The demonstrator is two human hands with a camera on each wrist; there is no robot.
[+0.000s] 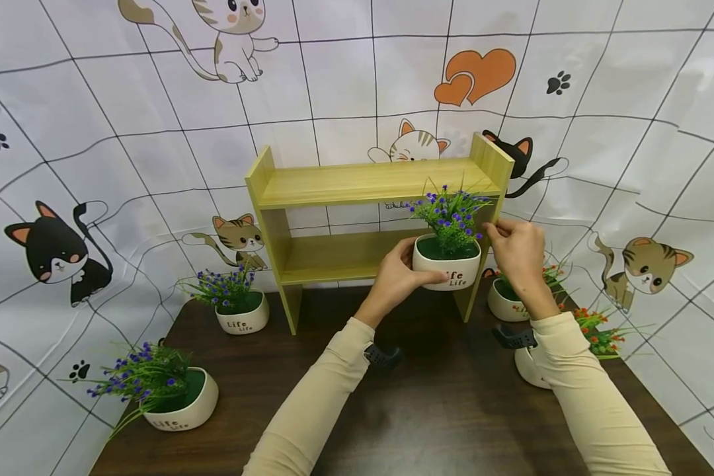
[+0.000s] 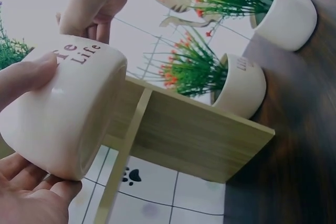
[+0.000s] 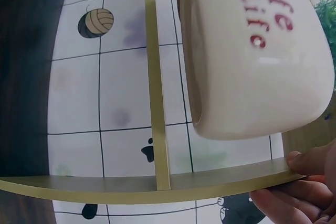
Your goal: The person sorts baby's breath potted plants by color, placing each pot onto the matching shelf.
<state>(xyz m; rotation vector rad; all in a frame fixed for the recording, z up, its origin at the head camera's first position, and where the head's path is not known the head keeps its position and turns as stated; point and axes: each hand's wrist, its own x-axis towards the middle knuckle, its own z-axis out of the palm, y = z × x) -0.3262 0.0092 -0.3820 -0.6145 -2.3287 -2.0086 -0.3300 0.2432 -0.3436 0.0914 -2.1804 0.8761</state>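
My left hand (image 1: 398, 274) grips a white oval flowerpot (image 1: 458, 272) lettered "Life" that carries purple flowers (image 1: 449, 215) and green grass. Its thumb lies across the front, and in the left wrist view the other fingers curl under the base. The pot is in the air before the right half of a two-tier wooden shelf (image 1: 357, 185). At the shelf's right side panel (image 3: 231, 184), my right hand (image 1: 519, 254) pinches the edge, thumb on the inner face and fingers outside.
Two more purple-flowered pots stand left: one beside the shelf (image 1: 244, 320), one nearer (image 1: 193, 410). On the right, two orange-flowered pots, the farther (image 2: 244, 87) and the nearer (image 2: 289, 17), stand by my right arm. The dark table (image 1: 428, 416) meets a cat-patterned wall covering (image 1: 345, 79).
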